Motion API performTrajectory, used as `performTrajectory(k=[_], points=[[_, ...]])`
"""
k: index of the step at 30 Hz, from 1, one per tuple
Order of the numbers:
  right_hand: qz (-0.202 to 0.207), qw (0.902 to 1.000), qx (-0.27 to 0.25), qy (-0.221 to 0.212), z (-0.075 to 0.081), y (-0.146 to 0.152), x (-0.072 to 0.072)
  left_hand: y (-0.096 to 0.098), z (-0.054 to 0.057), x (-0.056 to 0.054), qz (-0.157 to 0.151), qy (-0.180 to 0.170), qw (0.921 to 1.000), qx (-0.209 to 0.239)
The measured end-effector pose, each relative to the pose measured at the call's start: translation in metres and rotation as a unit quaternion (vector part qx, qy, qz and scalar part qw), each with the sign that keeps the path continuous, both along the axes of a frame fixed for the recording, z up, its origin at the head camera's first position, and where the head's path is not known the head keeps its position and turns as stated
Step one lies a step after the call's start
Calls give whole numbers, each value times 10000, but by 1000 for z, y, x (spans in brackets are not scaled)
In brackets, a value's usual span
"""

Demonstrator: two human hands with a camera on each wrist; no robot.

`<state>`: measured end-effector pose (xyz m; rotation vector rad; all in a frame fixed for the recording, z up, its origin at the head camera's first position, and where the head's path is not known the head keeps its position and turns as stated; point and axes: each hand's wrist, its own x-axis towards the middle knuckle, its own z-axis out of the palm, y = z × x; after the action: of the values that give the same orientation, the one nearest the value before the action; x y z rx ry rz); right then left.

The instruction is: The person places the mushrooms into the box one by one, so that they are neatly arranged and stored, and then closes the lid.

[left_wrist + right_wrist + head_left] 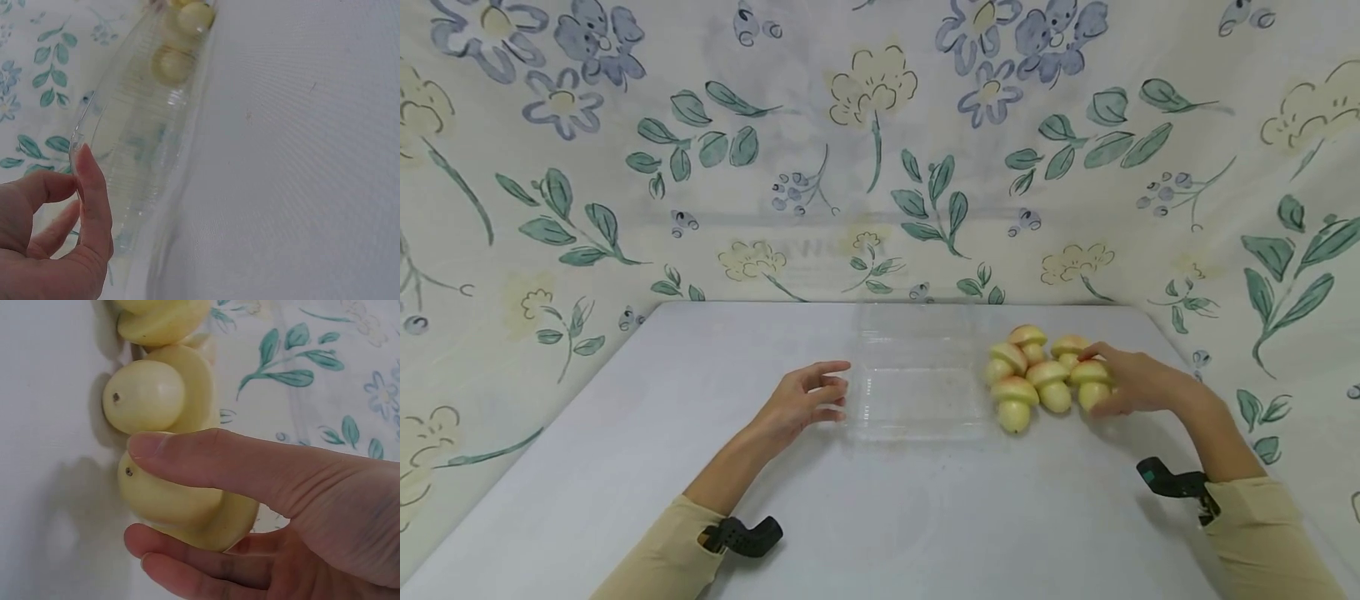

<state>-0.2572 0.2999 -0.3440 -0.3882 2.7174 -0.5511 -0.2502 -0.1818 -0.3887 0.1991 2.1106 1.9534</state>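
Nearest me are my two beige sleeves (662, 550), each with a dark device (751, 537) strapped at the wrist, two devices in all. Under them spreads one pale, greyish-white counter (880, 517), smooth, with soft shadows of my arms on it.

A little farther in, my left hand (808, 398) is at the left side of one clear plastic container (925, 408); my fingers (94, 197) pinch its thin rim, the tips lying on both sides of it. The container rests near the middle of the counter, and its see-through walls are hard to trace; a clear panel continues behind it, but I cannot tell whether that is a lid.

My right hand (1138, 383) is to the right, its thumb and fingers curved round one mushroom-shaped piece (175, 500), the rightmost in the near part of the group. I count six mushroom-shaped pieces, that one included, bunched just beside the container's right side. They have pale yellow-green stems, and their rounded caps show some reddish tint; several touch their neighbours.

Beyond the counter's far edge stands a cream floral cloth (820, 225), also covering both sides, printed with green leaves, blue flowers, yellowish blooms and small berries.
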Motion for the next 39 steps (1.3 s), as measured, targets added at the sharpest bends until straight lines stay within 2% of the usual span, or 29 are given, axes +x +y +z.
performTrajectory(k=[5, 16, 22, 31, 39], points=[[152, 9987, -87, 484, 6, 2, 1, 0, 1, -1, 34, -27, 10000, -31], [184, 9931, -383, 1090, 9, 2, 5, 4, -8, 1, 170, -92, 9998, -12], [339, 9869, -737, 1396, 12, -4, 7, 5, -3, 1, 205, 14, 9998, -5], [495, 9783, -1249, 1575, 11, -20, 4, 4, 0, -1, 294, 26, 9995, -119], [776, 9732, -1496, 1568, 2, -34, 3, 3, -3, -1, 274, 56, 9996, -39]])
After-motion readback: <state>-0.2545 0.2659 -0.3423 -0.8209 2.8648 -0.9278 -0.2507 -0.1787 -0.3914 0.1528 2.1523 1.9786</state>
